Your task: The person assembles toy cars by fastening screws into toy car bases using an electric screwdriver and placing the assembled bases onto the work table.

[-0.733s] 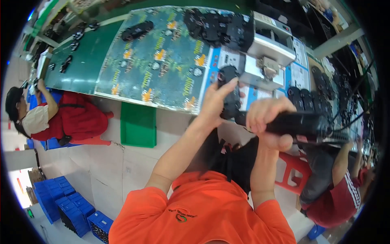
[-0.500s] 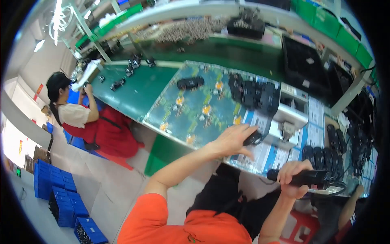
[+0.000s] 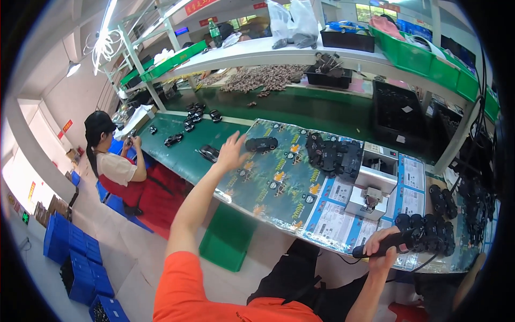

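Note:
My left hand [image 3: 232, 153] is open, reaching over the left edge of the patterned sheet with its fingers apart. Just left of it, a black toy car [image 3: 208, 153] rests on the green bench surface. Close by its fingertips, on the right, lies a dark car chassis [image 3: 261, 144]. In my right hand [image 3: 381, 248], at the bench's front edge, is a black electric screwdriver [image 3: 390, 244], held roughly level with my fingers wrapped round it. A white and grey fixture [image 3: 370, 201] stands beyond that hand, beside a cluster of black car chassis [image 3: 335, 155].
More black chassis [image 3: 426, 228] stand in a row right of the screwdriver. Black trays [image 3: 397, 110] sit at the back right. A co-worker [image 3: 120, 166] in a red apron works at the left. Small black cars [image 3: 193, 115] lie farther along the bench. A shelf [image 3: 241, 56] spans above.
My left hand has swung left from beside the fixture and let go of the dark car it held; a car now lies on the green surface. The view has tilted upward.

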Demonstrator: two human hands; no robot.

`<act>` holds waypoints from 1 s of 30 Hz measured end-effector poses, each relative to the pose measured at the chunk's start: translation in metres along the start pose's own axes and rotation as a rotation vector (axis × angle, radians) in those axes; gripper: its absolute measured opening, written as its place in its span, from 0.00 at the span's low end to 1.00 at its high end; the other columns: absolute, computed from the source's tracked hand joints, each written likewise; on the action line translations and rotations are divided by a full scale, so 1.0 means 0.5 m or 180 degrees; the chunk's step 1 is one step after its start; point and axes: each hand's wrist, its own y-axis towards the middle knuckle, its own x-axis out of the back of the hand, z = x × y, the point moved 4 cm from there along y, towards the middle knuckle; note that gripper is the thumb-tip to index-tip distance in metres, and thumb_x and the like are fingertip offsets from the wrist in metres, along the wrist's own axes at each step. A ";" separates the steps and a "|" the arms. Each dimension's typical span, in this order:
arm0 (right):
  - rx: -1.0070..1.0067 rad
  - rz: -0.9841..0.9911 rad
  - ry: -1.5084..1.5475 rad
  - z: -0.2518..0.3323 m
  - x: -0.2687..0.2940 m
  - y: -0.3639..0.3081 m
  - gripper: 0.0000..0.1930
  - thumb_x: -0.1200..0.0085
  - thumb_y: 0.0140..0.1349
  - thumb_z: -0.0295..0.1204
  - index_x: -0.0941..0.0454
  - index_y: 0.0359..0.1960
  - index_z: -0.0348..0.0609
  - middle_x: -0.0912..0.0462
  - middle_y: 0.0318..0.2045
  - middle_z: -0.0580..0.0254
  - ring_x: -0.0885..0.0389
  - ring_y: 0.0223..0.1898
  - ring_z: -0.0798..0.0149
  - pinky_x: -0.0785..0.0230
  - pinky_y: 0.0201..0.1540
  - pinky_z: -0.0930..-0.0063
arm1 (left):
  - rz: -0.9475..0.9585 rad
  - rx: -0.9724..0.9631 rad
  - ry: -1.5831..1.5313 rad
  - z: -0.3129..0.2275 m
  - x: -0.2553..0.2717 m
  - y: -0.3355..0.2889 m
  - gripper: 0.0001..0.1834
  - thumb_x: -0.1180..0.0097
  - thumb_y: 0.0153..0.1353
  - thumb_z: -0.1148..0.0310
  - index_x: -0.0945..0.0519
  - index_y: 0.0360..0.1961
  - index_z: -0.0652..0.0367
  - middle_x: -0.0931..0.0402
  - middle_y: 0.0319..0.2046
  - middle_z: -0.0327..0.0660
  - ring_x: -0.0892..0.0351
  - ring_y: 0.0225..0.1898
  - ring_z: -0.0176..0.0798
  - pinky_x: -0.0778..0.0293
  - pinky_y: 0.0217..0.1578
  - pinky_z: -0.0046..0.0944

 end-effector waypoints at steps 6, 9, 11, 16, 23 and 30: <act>-0.0109 0.0248 -0.0336 0.001 0.005 0.004 0.31 0.29 0.49 0.54 0.31 0.33 0.39 0.30 0.16 0.64 0.30 0.15 0.67 0.33 0.17 0.75 | 0.0763 0.0908 -0.0265 0.117 -0.121 0.102 0.34 0.34 0.50 0.50 0.24 0.58 0.50 0.27 0.58 0.52 0.28 0.58 0.58 0.28 0.55 0.54; -0.0130 0.0212 -0.0448 0.002 0.001 0.005 0.32 0.32 0.51 0.56 0.33 0.32 0.40 0.32 0.15 0.66 0.33 0.14 0.69 0.36 0.15 0.77 | 0.0954 0.0908 -0.0414 0.000 -0.123 0.135 0.29 0.35 0.49 0.49 0.19 0.50 0.52 0.23 0.54 0.48 0.25 0.55 0.55 0.28 0.54 0.54; -0.0235 0.0169 -0.0157 -0.002 0.009 0.004 0.30 0.27 0.49 0.50 0.30 0.35 0.38 0.28 0.17 0.61 0.28 0.17 0.65 0.29 0.20 0.72 | 0.1135 0.0942 -0.0451 -0.100 -0.140 0.133 0.27 0.35 0.49 0.48 0.17 0.47 0.53 0.23 0.54 0.47 0.25 0.55 0.54 0.28 0.53 0.55; -0.0285 0.0275 -0.0192 0.009 0.000 -0.013 0.29 0.26 0.48 0.47 0.28 0.35 0.36 0.26 0.18 0.60 0.26 0.18 0.65 0.28 0.21 0.72 | 0.0112 0.0482 -0.0246 -0.226 -0.161 0.126 0.31 0.35 0.48 0.45 0.18 0.49 0.55 0.22 0.51 0.47 0.24 0.55 0.52 0.29 0.53 0.56; 0.0111 0.0242 -0.0420 0.112 0.031 -0.046 0.32 0.29 0.50 0.53 0.30 0.35 0.37 0.28 0.18 0.64 0.29 0.17 0.68 0.30 0.19 0.73 | -0.1421 -0.0251 -0.1922 -0.411 0.020 0.056 0.15 0.35 0.55 0.70 0.18 0.45 0.61 0.17 0.41 0.46 0.18 0.43 0.44 0.25 0.45 0.41; 0.0689 0.0246 -0.0607 0.245 0.072 -0.093 0.33 0.33 0.52 0.57 0.30 0.36 0.37 0.28 0.17 0.66 0.28 0.17 0.69 0.30 0.18 0.78 | -0.0638 -0.2219 -0.2798 -1.017 0.057 -0.147 0.22 0.33 0.56 0.70 0.22 0.50 0.67 0.19 0.39 0.53 0.17 0.40 0.50 0.21 0.42 0.42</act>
